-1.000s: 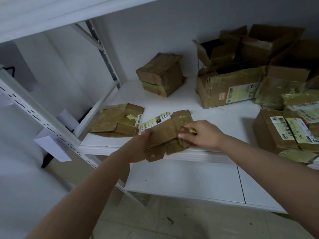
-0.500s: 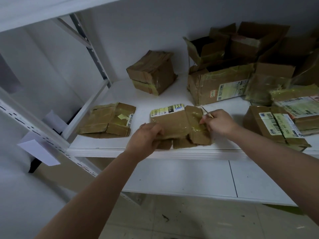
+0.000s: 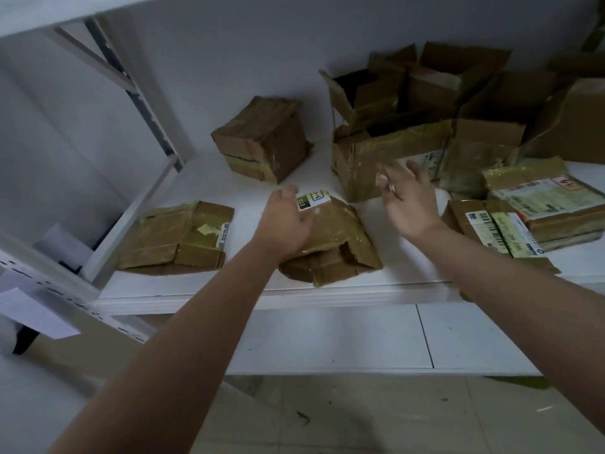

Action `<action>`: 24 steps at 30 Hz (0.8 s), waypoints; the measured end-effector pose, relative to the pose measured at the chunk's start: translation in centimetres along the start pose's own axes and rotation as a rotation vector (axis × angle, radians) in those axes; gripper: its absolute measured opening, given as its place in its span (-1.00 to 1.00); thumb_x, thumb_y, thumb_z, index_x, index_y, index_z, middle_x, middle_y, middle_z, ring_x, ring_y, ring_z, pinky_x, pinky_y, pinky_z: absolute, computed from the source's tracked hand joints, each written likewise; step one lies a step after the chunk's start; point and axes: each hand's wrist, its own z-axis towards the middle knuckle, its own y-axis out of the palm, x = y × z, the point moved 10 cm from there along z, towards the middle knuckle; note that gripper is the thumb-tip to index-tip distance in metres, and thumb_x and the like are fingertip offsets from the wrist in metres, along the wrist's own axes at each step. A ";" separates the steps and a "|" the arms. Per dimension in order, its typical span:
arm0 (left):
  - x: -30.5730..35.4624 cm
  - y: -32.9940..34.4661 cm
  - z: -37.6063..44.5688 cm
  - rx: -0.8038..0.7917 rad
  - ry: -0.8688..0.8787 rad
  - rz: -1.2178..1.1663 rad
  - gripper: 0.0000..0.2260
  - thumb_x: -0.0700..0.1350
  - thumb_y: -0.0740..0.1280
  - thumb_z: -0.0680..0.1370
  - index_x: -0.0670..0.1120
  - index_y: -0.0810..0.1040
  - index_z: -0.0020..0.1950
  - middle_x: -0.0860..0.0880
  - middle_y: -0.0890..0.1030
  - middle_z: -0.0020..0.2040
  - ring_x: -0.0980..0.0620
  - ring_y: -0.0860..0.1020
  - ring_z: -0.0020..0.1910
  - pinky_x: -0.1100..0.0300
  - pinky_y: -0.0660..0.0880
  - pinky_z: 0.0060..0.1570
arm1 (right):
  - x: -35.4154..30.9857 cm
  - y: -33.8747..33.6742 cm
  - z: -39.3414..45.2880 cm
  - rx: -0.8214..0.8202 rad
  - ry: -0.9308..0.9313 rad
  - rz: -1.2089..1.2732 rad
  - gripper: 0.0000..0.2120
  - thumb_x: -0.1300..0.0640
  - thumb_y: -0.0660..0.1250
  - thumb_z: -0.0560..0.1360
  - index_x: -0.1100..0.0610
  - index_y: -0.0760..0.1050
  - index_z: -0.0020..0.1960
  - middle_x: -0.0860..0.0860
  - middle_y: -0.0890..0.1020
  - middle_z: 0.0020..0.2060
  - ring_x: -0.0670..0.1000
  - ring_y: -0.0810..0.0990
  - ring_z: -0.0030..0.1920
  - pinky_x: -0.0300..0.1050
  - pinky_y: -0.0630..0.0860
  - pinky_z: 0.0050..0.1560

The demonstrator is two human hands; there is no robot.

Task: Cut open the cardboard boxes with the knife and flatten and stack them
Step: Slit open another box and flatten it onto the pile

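White metal shelving (image 3: 327,294) against a pale wall carries a scatter of brown cardboard boxes, with a tiled floor below. Near the front edge lies a flattened box (image 3: 337,244), glossy with tape and bearing a white label at its far corner; its lower flaps jut out toward the shelf lip. The left hand (image 3: 284,221) rests on this box's left side, fingers curled over the labelled corner and gripping it. The right hand (image 3: 407,201) hovers above the shelf just right of that box, touching no cardboard, its fingers spread and raised; a thin, pale object shows between thumb and palm, too blurred to tell whether it is the knife. To the left, apart from the hands, lies another flattened box (image 3: 173,237). Behind it stands a small taped box (image 3: 262,139), still closed. Farther right, at the back, open boxes (image 3: 409,103) are heaped together with flaps up, and at the far right a stack of labelled boxes (image 3: 530,214) sits near the edge.
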 end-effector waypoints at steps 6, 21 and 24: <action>-1.2 7.6 -1.1 -0.331 0.039 0.353 -0.39 0.36 -0.06 0.56 0.24 -0.20 0.54 -0.02 -0.28 0.57 -0.21 -0.34 0.51 -0.39 -0.20 0.39 | -3.1 6.7 -1.0 -0.285 -0.169 -0.351 -0.49 -0.04 -0.02 0.63 -0.03 -0.01 0.55 -0.01 -0.09 0.55 0.10 -0.33 0.51 0.18 -0.22 0.47; -5.6 8.7 -3.0 -0.221 0.001 0.469 -0.38 0.21 -0.08 0.59 0.05 -0.21 0.58 -0.07 -0.19 0.59 -0.18 -0.22 0.55 -0.23 -0.11 0.47 | -2.6 15.4 -5.0 -0.568 -0.242 -0.521 -0.39 -0.10 0.02 0.59 0.07 -0.07 0.56 0.04 -0.08 0.55 0.04 -0.18 0.54 0.12 -0.17 0.49; -5.7 9.2 -2.9 -0.280 -0.004 0.503 -0.38 0.22 -0.10 0.59 0.05 -0.26 0.57 -0.07 -0.25 0.58 -0.19 -0.26 0.54 -0.22 -0.14 0.47 | -2.3 16.2 -5.1 -0.618 -0.235 -0.568 -0.38 -0.10 -0.01 0.60 0.10 -0.12 0.56 0.06 -0.13 0.55 0.07 -0.21 0.54 0.14 -0.20 0.47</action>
